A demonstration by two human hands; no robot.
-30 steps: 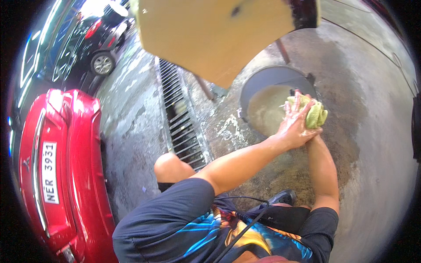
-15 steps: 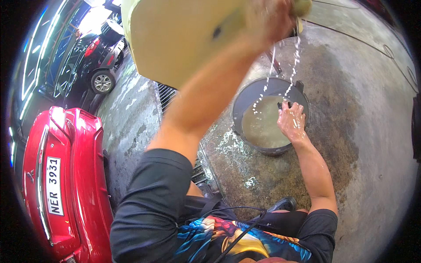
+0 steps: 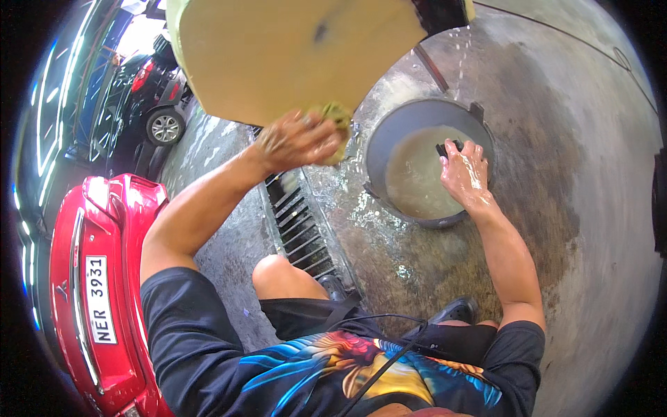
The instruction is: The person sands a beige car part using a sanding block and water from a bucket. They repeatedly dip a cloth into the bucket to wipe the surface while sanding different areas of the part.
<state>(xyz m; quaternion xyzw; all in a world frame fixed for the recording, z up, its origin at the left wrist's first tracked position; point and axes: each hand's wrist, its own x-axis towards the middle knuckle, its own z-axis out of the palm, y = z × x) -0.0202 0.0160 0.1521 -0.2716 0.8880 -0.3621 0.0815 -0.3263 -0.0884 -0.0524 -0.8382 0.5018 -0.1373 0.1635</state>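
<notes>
A large cream-yellow body panel (image 3: 278, 55), with a dark smudge and a black section at its right end, fills the top of the view. By its lower edge my left hand (image 3: 300, 141) grips a wet olive-yellow sponge (image 3: 336, 131). My right hand (image 3: 465, 172) is closed round a small black block (image 3: 448, 148), mostly hidden by the fingers. That hand hangs over a grey tub (image 3: 383, 142) of cloudy water (image 3: 420, 177), near its right side. Both hands glisten with water.
A metal floor drain grate (image 3: 299, 222) runs between my knee and the tub. At the left stands a red car (image 3: 128, 278), with a dark car (image 3: 132, 104) behind it. The concrete floor (image 3: 542, 208) is wet around the tub. A thin hose (image 3: 556, 31) lies at the upper right.
My left hand has come down and left from the panel's upper right to its lower edge. Streams of water falling into the tub have thinned to drops. My right hand stays over the tub.
</notes>
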